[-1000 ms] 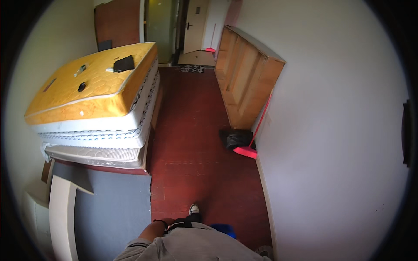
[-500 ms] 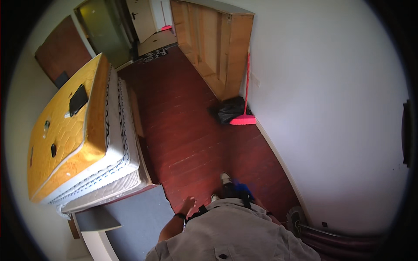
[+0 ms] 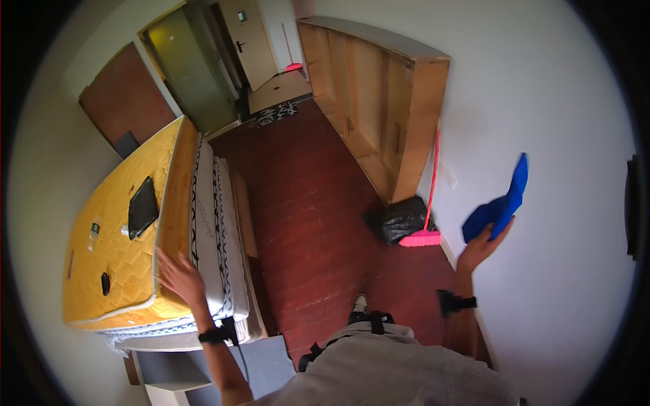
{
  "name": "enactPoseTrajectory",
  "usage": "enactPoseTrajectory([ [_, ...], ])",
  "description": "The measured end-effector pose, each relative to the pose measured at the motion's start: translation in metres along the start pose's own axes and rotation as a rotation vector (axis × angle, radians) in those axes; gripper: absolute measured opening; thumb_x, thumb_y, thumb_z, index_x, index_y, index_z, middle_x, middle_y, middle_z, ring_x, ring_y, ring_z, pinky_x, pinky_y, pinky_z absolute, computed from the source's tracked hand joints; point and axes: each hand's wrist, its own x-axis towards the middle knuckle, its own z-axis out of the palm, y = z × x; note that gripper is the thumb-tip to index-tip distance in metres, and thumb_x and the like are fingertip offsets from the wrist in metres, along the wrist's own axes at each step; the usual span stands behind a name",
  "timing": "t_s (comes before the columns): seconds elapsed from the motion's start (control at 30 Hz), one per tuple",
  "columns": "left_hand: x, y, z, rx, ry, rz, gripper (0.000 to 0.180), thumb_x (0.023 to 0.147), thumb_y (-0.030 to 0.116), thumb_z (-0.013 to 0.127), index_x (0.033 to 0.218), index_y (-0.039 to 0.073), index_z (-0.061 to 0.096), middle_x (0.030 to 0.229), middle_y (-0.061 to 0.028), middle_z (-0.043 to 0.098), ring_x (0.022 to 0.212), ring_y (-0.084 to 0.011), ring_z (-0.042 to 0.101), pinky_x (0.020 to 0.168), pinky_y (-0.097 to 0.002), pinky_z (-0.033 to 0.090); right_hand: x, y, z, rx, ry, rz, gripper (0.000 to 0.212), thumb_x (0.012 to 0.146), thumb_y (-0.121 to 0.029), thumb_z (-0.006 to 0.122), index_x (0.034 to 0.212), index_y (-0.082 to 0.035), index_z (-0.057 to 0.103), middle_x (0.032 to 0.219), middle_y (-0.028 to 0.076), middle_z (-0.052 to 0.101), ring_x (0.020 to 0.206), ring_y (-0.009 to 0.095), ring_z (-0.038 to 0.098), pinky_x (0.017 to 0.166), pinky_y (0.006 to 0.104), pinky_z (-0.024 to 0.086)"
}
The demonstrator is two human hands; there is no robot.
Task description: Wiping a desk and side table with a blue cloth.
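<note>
My right hand is raised on the right, in front of the white wall, and grips a blue cloth that sticks up above the fingers. On the left, my left hand reaches out with its fingers spread and nothing in it. It is by the near side of a yellow quilted mattress; I cannot tell whether it touches it. On that mattress lie a black pouch, a clear bottle and a small dark object.
White mattresses are stacked under the yellow one. A wooden shelf frame stands along the right wall, with a black plastic bag and a red broom by its near end. A door is at the far end of the dark red floor.
Both hands have risen: my left from beside my body toward the mattress, my right up against the wall with the blue cloth. My view has shifted, so the room appears lower and farther right.
</note>
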Motion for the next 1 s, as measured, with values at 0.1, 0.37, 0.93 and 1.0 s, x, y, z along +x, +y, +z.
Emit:
enactPoseTrajectory([
  [0.1,0.058,0.09,-0.068,-0.652,0.227,-0.072,0.065,0.108,0.04,0.033,0.162,0.013,0.007,0.16,-0.0182,0.033,0.148,-0.0378,0.031,0.12,-0.059,0.016,-0.065,-0.099,0.096,0.255,-0.192,0.385,0.06,0.105,-0.027,0.056,0.148,0.01,0.035,0.149,0.024,0.043,0.133,0.033,0.046,0.111,0.0408,0.036],
  [0.37,-0.103,0.035,0.098,-1.252,-1.052,0.544,0.116,0.05,0.09,0.07,0.13,0.007,0.062,0.138,-0.016,0.054,0.138,-0.0377,0.039,0.113,-0.0715,-0.009,-0.168,-0.159,0.192,0.874,-1.725,-0.629,0.065,0.075,-0.004,0.065,0.138,-0.017,0.059,0.143,0.015,0.055,0.105,0.037,0.065,0.086,0.0423,0.055],
  [0.93,0.214,0.193,0.306,-1.636,-0.895,0.312,0.07,0.074,0.031,0.088,0.128,0.004,0.053,0.118,-0.0173,0.065,0.098,-0.0287,0.069,0.086,-0.0394,0.055,-0.245,-0.26,0.559,0.526,-1.864,-0.641,0.044,0.091,-0.04,0.065,0.116,-0.004,0.064,0.09,0.019,0.07,0.08,0.039,0.068,0.071,0.0462,0.054],
  [1.0,0.263,0.201,0.343,-1.188,-1.121,0.689,0.064,0.082,0.04,0.08,0.128,0.004,0.054,0.106,-0.0188,0.07,0.092,-0.0337,0.07,0.08,-0.043,0.056,-0.259,-0.247,0.604,0.103,-2.069,-0.47,0.04,0.093,-0.041,0.063,0.112,-0.006,0.066,0.088,0.018,0.07,0.081,0.041,0.068,0.072,0.0466,0.053],
])
